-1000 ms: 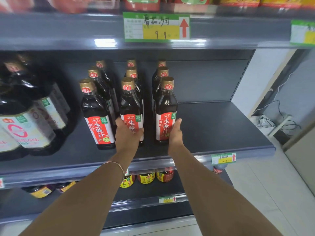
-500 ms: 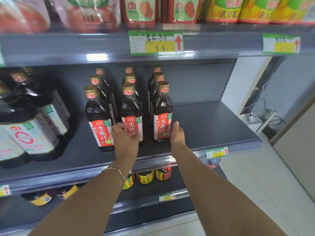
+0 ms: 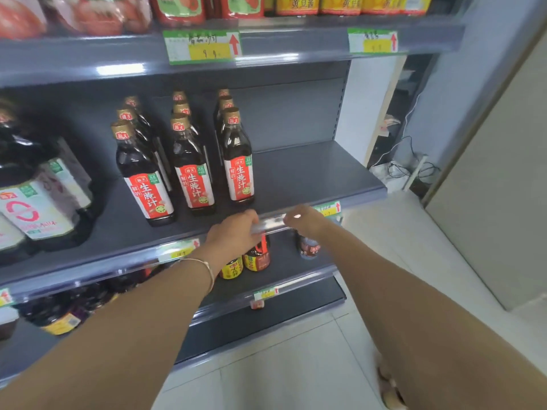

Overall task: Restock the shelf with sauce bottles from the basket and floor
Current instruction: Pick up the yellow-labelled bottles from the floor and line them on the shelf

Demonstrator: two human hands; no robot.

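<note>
Three rows of dark sauce bottles with red labels and gold caps stand upright on the grey shelf (image 3: pixel 310 176). The front ones are the left bottle (image 3: pixel 145 179), the middle bottle (image 3: pixel 192 170) and the right bottle (image 3: pixel 238 161). My left hand (image 3: pixel 233 232) hovers at the shelf's front lip, below the middle bottle, holding nothing. My right hand (image 3: pixel 305 220) is at the lip too, right of the bottles, fingers curled and holding nothing. Neither hand touches a bottle. No basket is in view.
Large dark jugs (image 3: pixel 32 196) fill the shelf's left end. Red and yellow pouches line the shelf above (image 3: pixel 296 42). Small jars (image 3: pixel 257 258) sit on the lower shelf. Right of the shelving are tiled floor (image 3: pixel 296 365) and cables (image 3: pixel 411 167).
Both hands have let go of the middle and right front bottles and drawn back to the shelf's front edge. The view has swung to the right.
</note>
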